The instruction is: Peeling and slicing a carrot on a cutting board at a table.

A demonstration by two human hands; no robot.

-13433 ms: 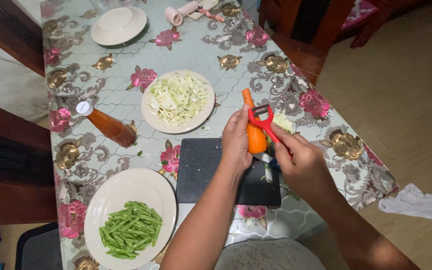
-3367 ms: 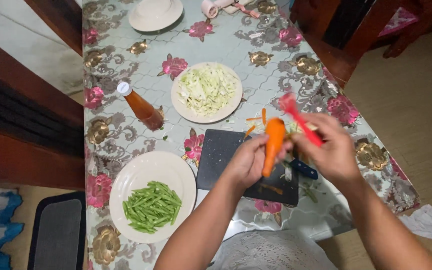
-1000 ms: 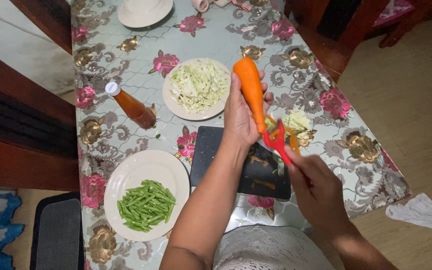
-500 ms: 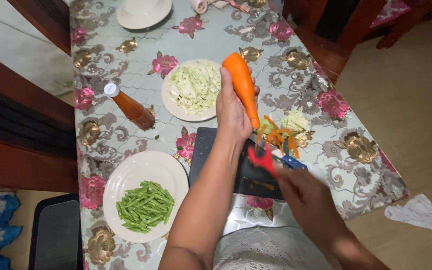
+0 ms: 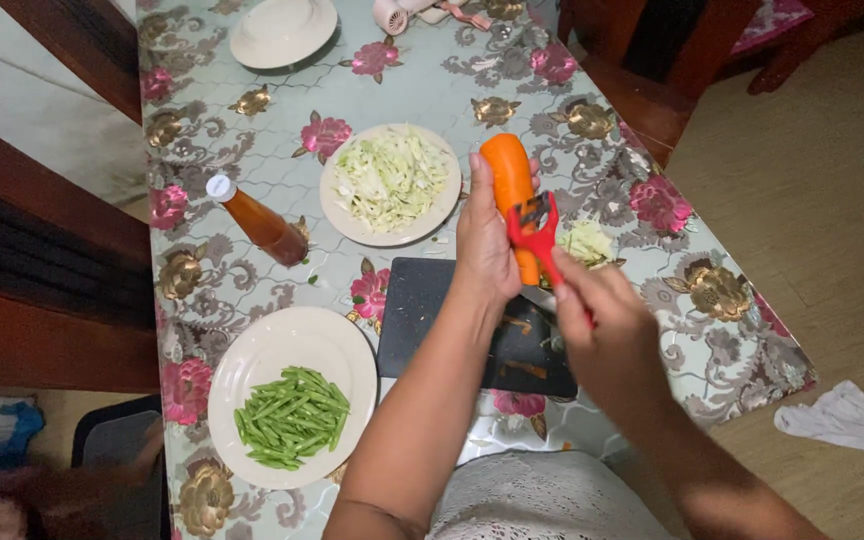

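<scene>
My left hand [image 5: 485, 247] grips an orange carrot [image 5: 510, 180] and holds it upright above a black cutting board [image 5: 432, 320]. In my right hand [image 5: 604, 325] is a red peeler [image 5: 536, 228], its blade end resting against the carrot's middle. Orange peel strips [image 5: 517, 325] lie on the board. A knife near the board is mostly hidden behind my hands.
A plate of shredded cabbage [image 5: 390, 183] sits beyond the board, a plate of cut green beans [image 5: 290, 410] at the near left. An orange sauce bottle [image 5: 255, 221] lies tilted on the flowered tablecloth [image 5: 432, 80]. An empty plate [image 5: 282, 30] stands far back. A white cloth [image 5: 842, 420] lies on the floor.
My right hand has brought the peeler back up from the board to the carrot's middle. The carrot has shifted slightly right and lower.
</scene>
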